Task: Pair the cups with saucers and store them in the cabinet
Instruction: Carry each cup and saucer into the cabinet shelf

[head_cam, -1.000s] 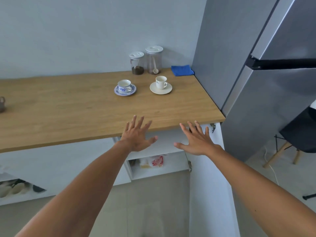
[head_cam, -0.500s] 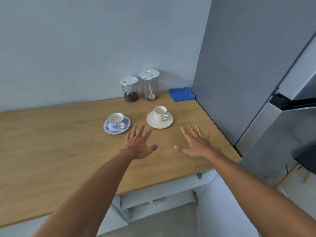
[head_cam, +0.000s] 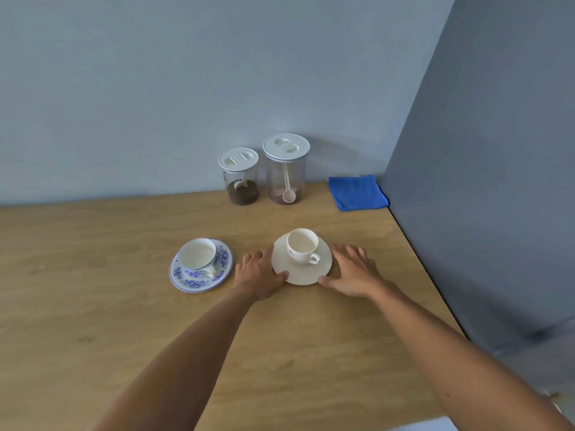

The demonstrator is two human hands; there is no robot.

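Both hands are sitting flat on the counter with fingers spread, one on each side of the cream saucer. I'm seeing the left hand pressing up against the saucer's left edge with its thumb touching the front rim, and the right hand doing the same on the right edge, thumb tip at the front rim too. Neither one is actually gripping anything, they're just bracketing it. The cream cup is standing upright on that saucer, handle pointing toward me and a bit right.

Just left of the left hand, the blue-patterned cup is sitting upright on its blue-patterned saucer, near the hand but apart from it. All of this is resting on the wooden countertop.

Further back against the wall I'm looking at two clear jars: the short jar with dark grounds in it and the taller jar with a scoop inside. A folded blue cloth is lying in the back right corner, next to the grey panel.
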